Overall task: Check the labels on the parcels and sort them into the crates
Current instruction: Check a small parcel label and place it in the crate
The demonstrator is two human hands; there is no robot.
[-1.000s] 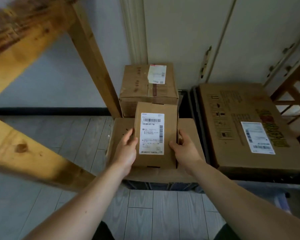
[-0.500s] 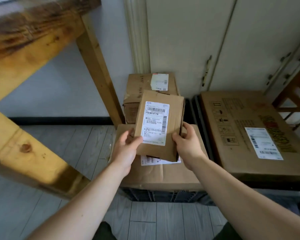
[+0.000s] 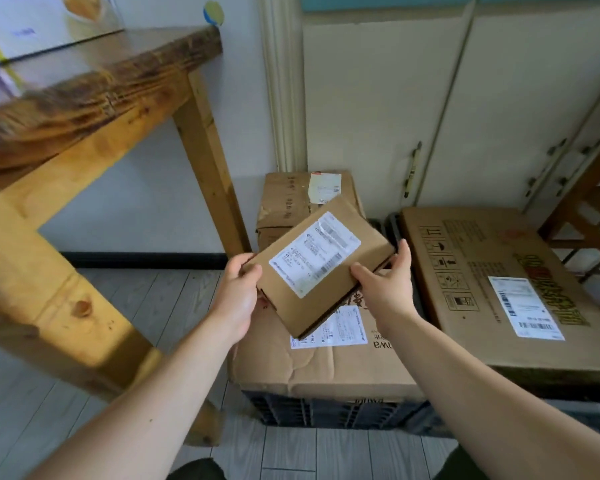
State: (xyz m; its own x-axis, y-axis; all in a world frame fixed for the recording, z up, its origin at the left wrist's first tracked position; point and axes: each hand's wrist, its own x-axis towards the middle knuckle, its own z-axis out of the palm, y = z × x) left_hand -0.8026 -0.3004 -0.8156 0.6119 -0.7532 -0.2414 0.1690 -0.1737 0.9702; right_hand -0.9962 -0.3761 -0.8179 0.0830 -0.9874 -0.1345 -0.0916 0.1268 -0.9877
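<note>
Beside the cupboard doors (image 3: 378,98), above the crumpled box (image 3: 326,368) capping a dark crate (image 3: 326,410), the small parcel (image 3: 291,306) has been lifted and turned askew, label (image 3: 314,252) up, left hand (image 3: 238,296) and right hand (image 3: 385,289) each with a grip clamped on one edge, its sorting check seemingly under way.

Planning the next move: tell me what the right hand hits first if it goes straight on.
The right hand, gripping the small parcel, would probably meet the back box first; depth is unclear.

Four cardboard parcels (image 3: 326,268) (image 3: 284,202) (image 3: 326,368) (image 3: 482,271) (each with one white label (image 3: 314,252)), two hands (image 3: 238,299) (image 3: 387,289), one wooden table (image 3: 84,98), at least one dark crate (image 3: 326,410)
</note>
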